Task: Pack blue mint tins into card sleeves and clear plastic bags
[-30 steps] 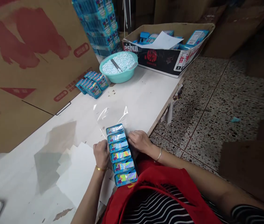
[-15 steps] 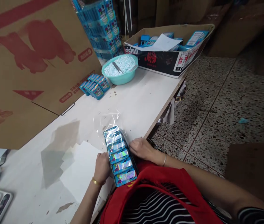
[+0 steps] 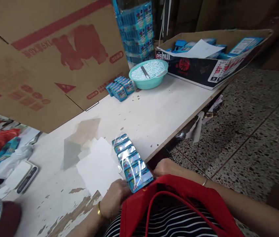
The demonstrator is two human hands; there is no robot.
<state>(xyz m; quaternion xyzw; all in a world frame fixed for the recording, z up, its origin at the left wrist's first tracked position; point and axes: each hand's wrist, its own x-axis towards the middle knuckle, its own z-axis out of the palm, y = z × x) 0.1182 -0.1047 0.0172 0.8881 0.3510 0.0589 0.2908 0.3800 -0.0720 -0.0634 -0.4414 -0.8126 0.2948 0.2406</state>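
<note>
l hand (image 3: 116, 196) & r hand (image 3: 167, 167) curled, flanking near end of clear-film-wrapped row of blue oblong tins (image 3: 132, 163); long axis points far-left; firm grip? can't tell; both hands abt equally close.

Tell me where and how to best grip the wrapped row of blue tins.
Probably by both long sides of the row of blue tins, halfway along, coming from left and right: it is long and narrow, slanting away to the left, and the shiny wrap on top may slip.
</note>
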